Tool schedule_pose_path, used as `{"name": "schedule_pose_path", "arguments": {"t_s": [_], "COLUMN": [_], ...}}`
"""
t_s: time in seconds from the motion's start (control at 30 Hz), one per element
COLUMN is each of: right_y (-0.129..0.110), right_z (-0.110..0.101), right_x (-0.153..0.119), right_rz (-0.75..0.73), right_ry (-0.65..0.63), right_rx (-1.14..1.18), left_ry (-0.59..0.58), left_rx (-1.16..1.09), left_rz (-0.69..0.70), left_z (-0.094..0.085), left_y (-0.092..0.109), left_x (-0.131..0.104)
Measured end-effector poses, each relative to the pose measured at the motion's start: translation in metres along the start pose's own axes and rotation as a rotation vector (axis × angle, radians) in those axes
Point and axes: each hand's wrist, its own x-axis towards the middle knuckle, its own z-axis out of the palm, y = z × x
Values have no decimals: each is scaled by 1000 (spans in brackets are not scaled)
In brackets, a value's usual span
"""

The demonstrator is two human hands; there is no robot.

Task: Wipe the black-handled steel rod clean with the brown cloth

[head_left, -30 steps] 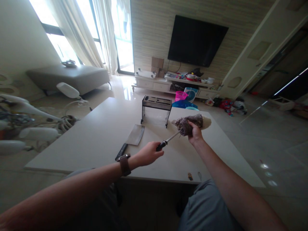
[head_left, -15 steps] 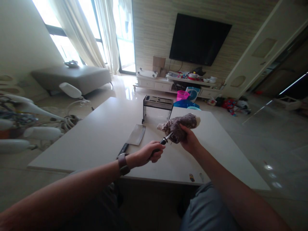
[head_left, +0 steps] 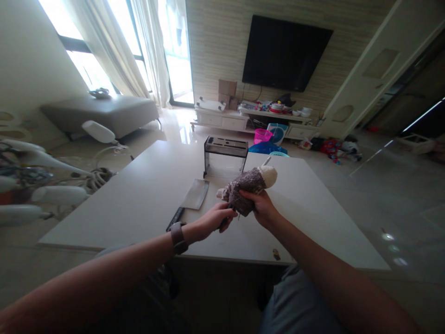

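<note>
My left hand (head_left: 222, 217), with a watch on its wrist, is closed round the black handle of a honing steel (head_left: 267, 161). Most of the rod is hidden by a fluffy brown-and-cream cloth (head_left: 247, 182); only its grey tip shows past the cloth's far end. My right hand (head_left: 262, 207) grips this cloth from the near side, thumb on top. To the left, a cleaver (head_left: 195, 195) lies flat on the white table (head_left: 139, 195), its black handle towards me. Behind the cloth stands a knife block (head_left: 225, 155) with a slotted top and clear front.
A small dark-and-yellow item (head_left: 276, 254) lies at the table's near edge. Past the far edge are a pink basket (head_left: 263, 136) and a blue tub (head_left: 266, 147). A white lamp with several arms (head_left: 59, 157) stands to the left.
The cloth has come nearer and to the left, towards my left hand, and now covers the rod near the handle. The rod's tip now sticks out beyond the cloth's far end.
</note>
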Motion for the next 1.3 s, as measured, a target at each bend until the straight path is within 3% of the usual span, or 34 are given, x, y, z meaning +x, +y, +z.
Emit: {"name": "schedule_pose_path", "arguments": {"t_s": [0.33,0.6,0.83,1.2,1.3], "right_y": [-19,-45,-53,-59,-63], "right_z": [-11,-47,-71,-73,-69], "right_x": [16,45,61,62,58], "right_rz": [-68,-132,-159,-183,-146], "right_ry": [64,200,283,368,340], "right_rx": [56,151,190,272,272], "left_ry": [-46,-92,-117,-95,-98], "left_rx": [2,88,98,94,81], "left_rz": [-36,-60,-83,-74,-71], "left_z": [-2,3,5,4,3], "left_y": [1,5,4,6,5], "left_x": [0,-7,-10,-9,-10]}}
